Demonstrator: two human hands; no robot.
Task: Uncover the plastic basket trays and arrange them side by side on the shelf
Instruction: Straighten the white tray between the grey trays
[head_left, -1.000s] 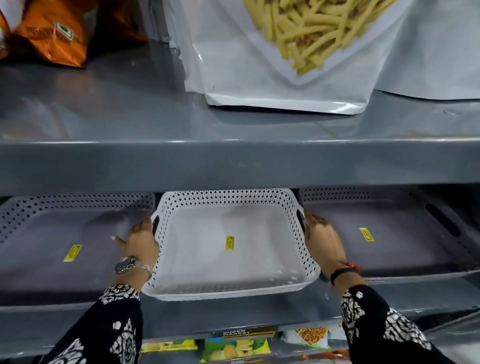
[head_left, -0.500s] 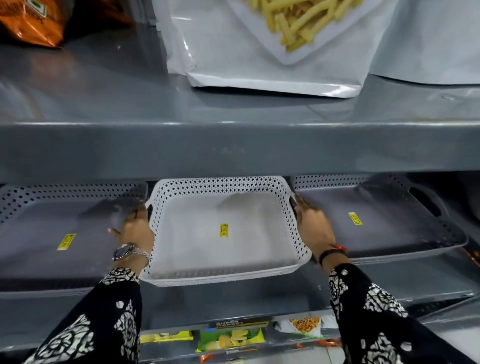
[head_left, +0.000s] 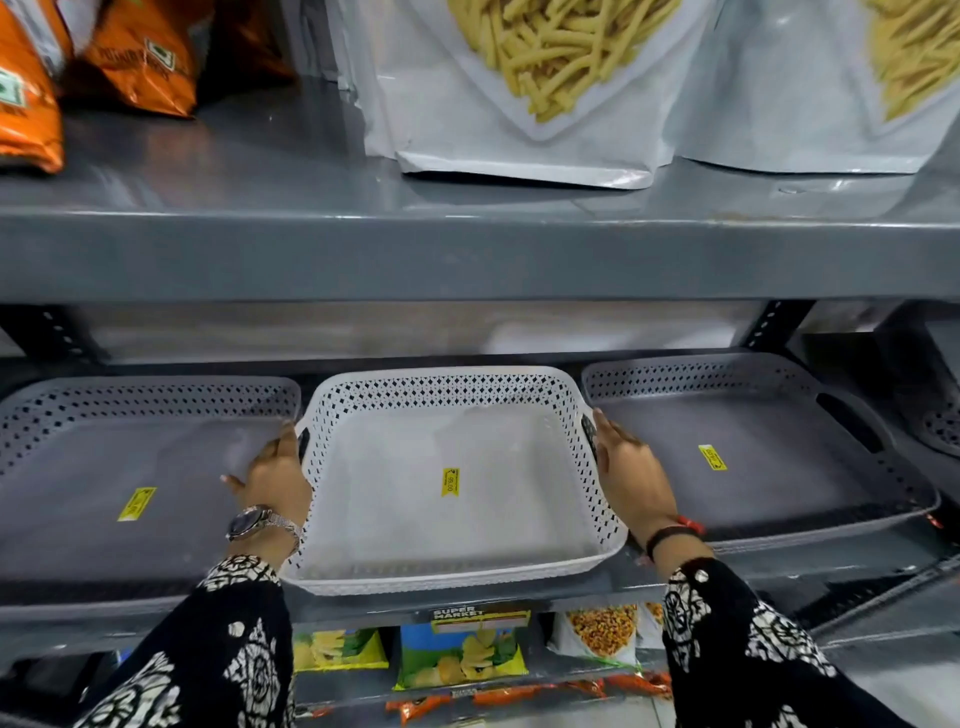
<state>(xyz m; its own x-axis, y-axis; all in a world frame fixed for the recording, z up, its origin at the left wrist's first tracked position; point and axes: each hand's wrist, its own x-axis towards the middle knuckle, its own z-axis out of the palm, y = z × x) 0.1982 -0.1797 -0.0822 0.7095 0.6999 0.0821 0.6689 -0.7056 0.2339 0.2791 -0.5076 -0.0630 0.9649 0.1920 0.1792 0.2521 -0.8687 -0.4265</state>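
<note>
A white perforated basket tray with a yellow price sticker sits in the middle of the grey shelf, its front edge jutting over the shelf lip. My left hand grips its left handle and my right hand grips its right handle. A grey basket tray lies to its left and another grey basket tray to its right, each with a yellow sticker. All three lie side by side.
The upper shelf overhangs the trays and carries orange snack bags and white pouches of yellow sticks. Snack packets fill the shelf below. Part of another grey basket shows at the far right.
The white tray has slid a little further back into the shelf between the grey trays, both hands still on its handles. The camera view has dropped slightly.
</note>
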